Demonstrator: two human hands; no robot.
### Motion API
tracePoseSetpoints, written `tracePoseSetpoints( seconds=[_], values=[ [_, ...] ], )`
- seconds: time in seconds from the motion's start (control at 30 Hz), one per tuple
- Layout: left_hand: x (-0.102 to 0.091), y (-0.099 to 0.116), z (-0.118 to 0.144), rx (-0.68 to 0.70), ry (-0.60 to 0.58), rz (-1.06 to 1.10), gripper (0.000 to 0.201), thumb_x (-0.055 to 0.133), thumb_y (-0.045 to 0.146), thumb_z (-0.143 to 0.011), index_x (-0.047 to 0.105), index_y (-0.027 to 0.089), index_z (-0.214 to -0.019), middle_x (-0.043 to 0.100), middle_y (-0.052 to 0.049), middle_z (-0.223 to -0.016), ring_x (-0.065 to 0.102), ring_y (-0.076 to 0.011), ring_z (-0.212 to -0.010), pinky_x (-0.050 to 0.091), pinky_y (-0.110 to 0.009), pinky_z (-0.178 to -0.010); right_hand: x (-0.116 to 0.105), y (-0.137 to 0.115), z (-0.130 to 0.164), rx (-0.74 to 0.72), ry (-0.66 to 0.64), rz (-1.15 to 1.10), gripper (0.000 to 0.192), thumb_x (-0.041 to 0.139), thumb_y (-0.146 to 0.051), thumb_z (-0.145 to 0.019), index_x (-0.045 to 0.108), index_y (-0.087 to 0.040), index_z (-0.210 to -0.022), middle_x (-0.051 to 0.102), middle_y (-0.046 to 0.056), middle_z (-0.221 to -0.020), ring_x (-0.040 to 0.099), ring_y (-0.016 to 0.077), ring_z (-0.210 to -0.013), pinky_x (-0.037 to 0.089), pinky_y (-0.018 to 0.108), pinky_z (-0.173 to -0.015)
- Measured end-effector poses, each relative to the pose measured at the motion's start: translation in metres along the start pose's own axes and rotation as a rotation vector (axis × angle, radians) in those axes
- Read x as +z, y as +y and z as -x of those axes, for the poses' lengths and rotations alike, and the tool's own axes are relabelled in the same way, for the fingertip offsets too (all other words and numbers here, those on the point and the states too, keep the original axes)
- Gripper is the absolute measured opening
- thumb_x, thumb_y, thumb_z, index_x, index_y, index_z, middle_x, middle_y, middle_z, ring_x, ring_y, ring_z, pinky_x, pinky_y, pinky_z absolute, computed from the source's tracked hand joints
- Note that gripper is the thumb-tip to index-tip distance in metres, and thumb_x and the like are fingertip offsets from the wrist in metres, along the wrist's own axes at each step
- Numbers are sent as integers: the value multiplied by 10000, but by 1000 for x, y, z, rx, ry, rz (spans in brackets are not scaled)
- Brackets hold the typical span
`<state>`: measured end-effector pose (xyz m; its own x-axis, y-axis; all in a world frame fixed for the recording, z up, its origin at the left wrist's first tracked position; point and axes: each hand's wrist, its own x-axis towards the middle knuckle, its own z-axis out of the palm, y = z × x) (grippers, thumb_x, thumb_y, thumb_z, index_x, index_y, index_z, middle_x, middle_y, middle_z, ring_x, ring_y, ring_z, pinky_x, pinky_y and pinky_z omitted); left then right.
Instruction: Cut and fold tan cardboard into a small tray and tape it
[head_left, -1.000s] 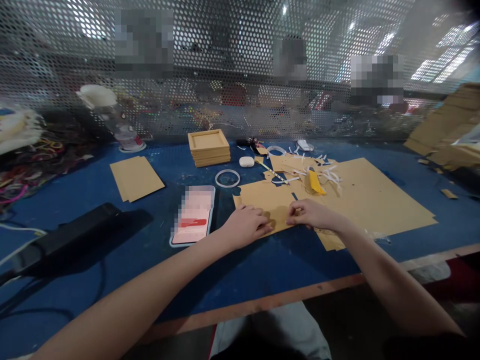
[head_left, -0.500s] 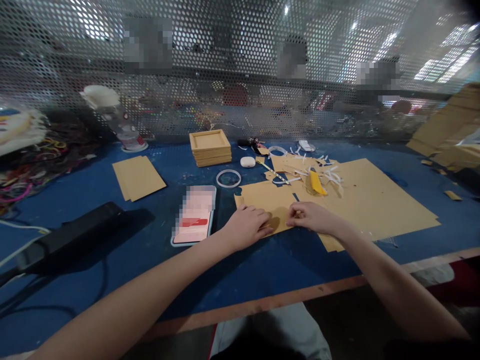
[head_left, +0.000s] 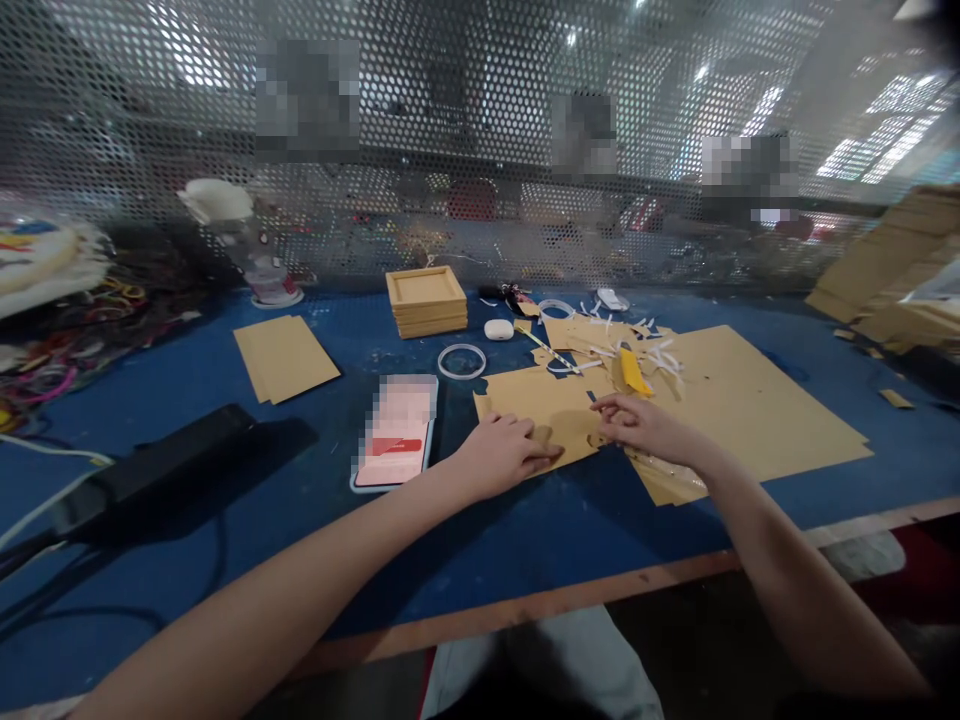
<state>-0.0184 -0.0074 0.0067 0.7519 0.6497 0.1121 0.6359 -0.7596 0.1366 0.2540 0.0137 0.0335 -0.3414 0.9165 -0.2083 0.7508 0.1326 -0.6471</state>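
My left hand [head_left: 504,452] lies palm down over the 7 o'clock side of a brown sheet [head_left: 525,392], fingers bent and pressing from above, seemingly to keep it flat against the blue counter [head_left: 390,560]; whether the thumb pinches its near edge, I cannot tell. My right hand [head_left: 637,425], fingers loosely parted and pinching nothing that shows, is poised at the sheet's 3 o'clock end, beside a small ragged notch; contact there is too fine to judge. The sheet sits directly in front of me, probably so both forearms reach it comfortably.

Around it, clockwise: between 2 and 3 o'clock, a yellow item [head_left: 634,372] lies among white strips [head_left: 663,355], apparently pushed aside as scraps. Large brown sheets [head_left: 757,400] spread at 3 o'clock, within easy reach of my right arm. A lit phone [head_left: 401,430] rests at 9, face up, perhaps for easy viewing. Two smaller sheets [head_left: 292,360] overlap farther out, toward 10. A clear ring [head_left: 461,376] lies nearer at 10, and shallow frames [head_left: 427,305] stand neatly piled at 11, seemingly to save room.
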Motion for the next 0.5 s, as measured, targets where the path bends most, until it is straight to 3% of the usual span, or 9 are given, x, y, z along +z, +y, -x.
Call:
tracePoseSetpoints(
  seconds=[0.1,0.17,0.27,0.4,0.5],
  values=[
    [0,-1,0,2,-6,11,326,384,405,-991,570,417,-1258,593,-23,-906,567,-188,-889,344,-301,-729,-16,5,4,16,-110,-14,438,665,-468,-769,618,-206,-1117,689,47,-878,642,218,-832,480,318,-745],
    [0,-1,-1,4,-12,23,327,382,408,-991,578,410,-1252,595,-25,-907,567,-187,-895,347,-300,-735,-23,3,9,-22,-106,27,314,665,-456,-770,678,-204,-956,694,59,-937,639,230,-885,476,321,-776],
    [-2,-2,-2,-1,-19,45,318,402,413,-983,606,392,-1226,606,-24,-903,574,-182,-904,351,-294,-742,-23,-13,21,-60,-51,68,284,610,-470,-817,678,-195,-808,695,52,-851,639,211,-816,475,316,-747],
    [-6,-4,-6,-3,-59,67,307,432,402,-970,617,392,-1215,633,-29,-926,584,-190,-924,364,-286,-743,8,-46,39,16,-66,-110,268,602,-467,-837,637,-202,-857,685,20,-724,637,163,-678,485,273,-638],
    [-11,-7,-10,-10,-129,102,307,488,389,-943,615,388,-1222,649,-33,-980,589,-201,-952,385,-283,-744,42,-64,42,65,-201,-331,257,603,-454,-838,575,-201,-809,660,-2,-633,618,136,-543,482,247,-521]
  ],
)
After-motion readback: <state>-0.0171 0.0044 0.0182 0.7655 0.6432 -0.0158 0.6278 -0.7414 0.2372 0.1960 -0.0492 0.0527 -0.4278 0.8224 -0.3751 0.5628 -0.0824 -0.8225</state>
